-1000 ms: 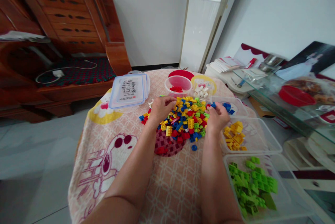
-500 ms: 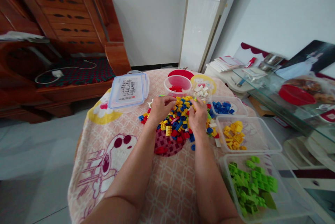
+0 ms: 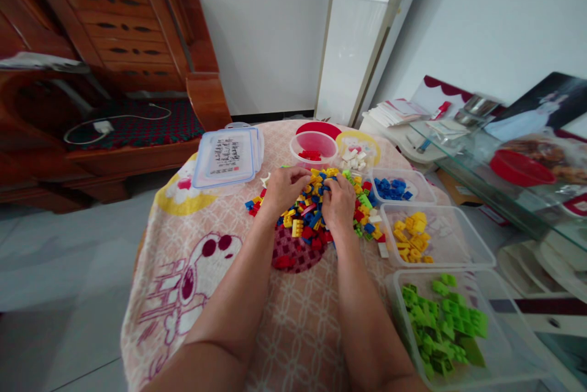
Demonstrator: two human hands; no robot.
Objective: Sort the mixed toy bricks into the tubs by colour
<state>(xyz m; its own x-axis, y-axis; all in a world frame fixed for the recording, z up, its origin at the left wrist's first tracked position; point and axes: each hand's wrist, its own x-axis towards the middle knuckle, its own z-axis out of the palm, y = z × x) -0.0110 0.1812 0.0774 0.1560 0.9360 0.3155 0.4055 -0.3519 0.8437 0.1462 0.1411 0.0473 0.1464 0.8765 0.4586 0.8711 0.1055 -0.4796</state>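
A mixed heap of toy building bricks (image 3: 314, 211) in yellow, blue, red and green lies on the cloth between my hands. My left hand (image 3: 282, 190) is at the heap's left edge, thumb and fingers drawn together. Whatever may be between them is too small to make out. Over the right part of the heap, my right hand (image 3: 339, 202) has its fingers bent down among the bricks, with blue pieces by the fingertips. What it grips is hidden. Behind the heap is a round clear tub (image 3: 313, 142) with red bricks inside. White bricks (image 3: 355, 159) lie to its right.
Clear boxes along the right hold blue bricks (image 3: 391, 189), yellow bricks (image 3: 411, 238) and green bricks (image 3: 443, 325). Blue-rimmed lids (image 3: 227, 156) are stacked at the back left. A patterned cloth (image 3: 298, 331) covers the table. A glass shelf (image 3: 513, 193) stands at the right.
My right hand has moved a little left, deeper over the heap, and its fingers are bent lower. My left hand has hardly moved.
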